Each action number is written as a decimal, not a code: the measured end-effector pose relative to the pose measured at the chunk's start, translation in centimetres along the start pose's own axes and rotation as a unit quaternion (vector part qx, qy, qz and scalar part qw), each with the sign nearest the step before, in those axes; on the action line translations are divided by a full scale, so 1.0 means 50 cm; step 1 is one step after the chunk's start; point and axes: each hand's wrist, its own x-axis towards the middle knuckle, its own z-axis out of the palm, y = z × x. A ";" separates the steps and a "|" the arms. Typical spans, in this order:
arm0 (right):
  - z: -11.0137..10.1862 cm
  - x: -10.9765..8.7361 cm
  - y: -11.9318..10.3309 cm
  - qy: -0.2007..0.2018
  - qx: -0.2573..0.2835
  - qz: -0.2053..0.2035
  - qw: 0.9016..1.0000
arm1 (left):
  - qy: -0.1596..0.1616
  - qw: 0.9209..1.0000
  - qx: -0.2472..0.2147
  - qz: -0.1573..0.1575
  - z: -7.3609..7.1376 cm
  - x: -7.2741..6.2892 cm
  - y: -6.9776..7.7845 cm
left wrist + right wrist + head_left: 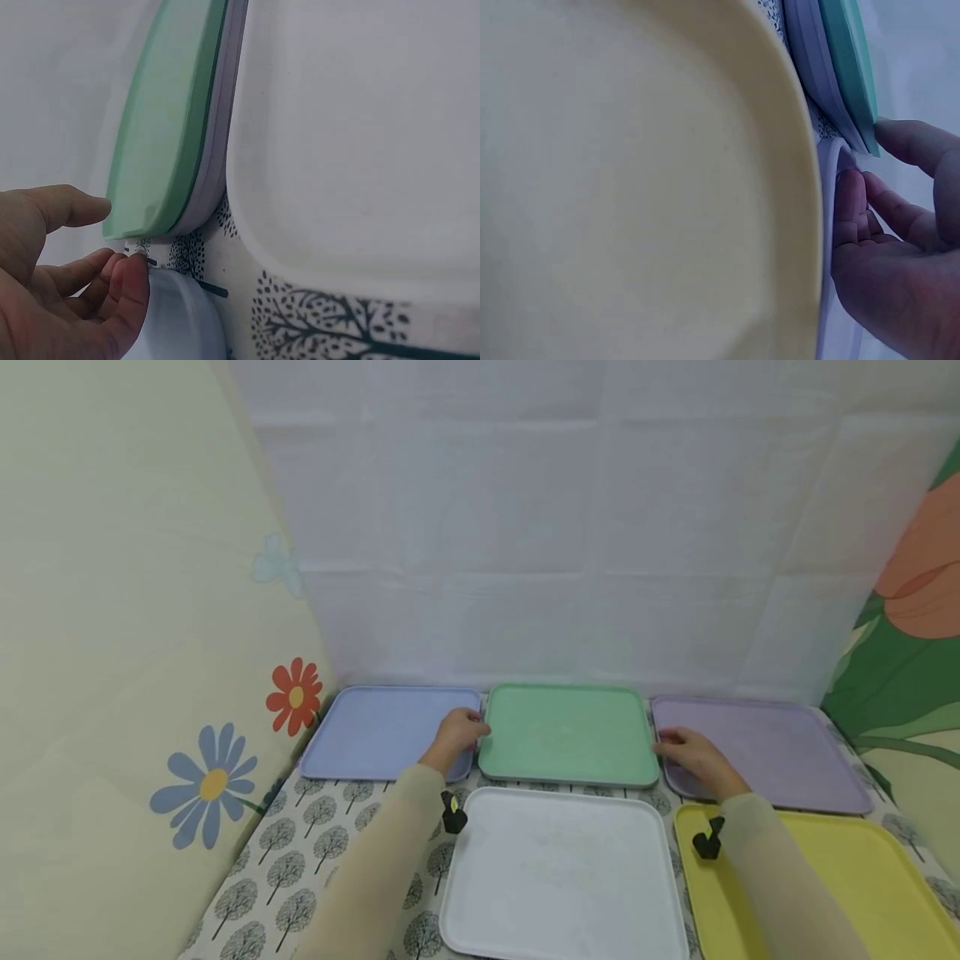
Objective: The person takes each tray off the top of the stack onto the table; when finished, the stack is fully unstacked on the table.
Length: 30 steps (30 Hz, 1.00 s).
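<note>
A green tray (567,735) lies flat at the back middle. In both wrist views it rests on top of lavender layers (219,127), like a stack of trays. My left hand (456,735) is at its left edge, over the right rim of the blue tray (390,732). In the left wrist view the thumb is close to the green rim, and the bent fingers are lower, slightly apart from it. At the opposite edge, my right hand (693,758) touches the green rim with its thumb, fingers lower over the purple tray (765,752).
A white tray (566,872) lies in front of the green one. To its right is a yellow tray (855,877), partly under my right forearm. A tree-print cloth (300,860) covers the table. A pale hanging sheet (570,527) stands right behind the back row.
</note>
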 end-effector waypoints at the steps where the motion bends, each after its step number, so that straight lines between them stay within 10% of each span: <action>1: 0.000 0.000 0.000 0.000 -0.001 0.001 1.000 | 0.002 1.000 0.003 -0.002 0.001 0.001 0.001; 30: 0.000 0.001 0.005 0.000 0.006 -0.004 1.000 | 0.035 0.997 0.073 0.012 0.023 0.022 -0.013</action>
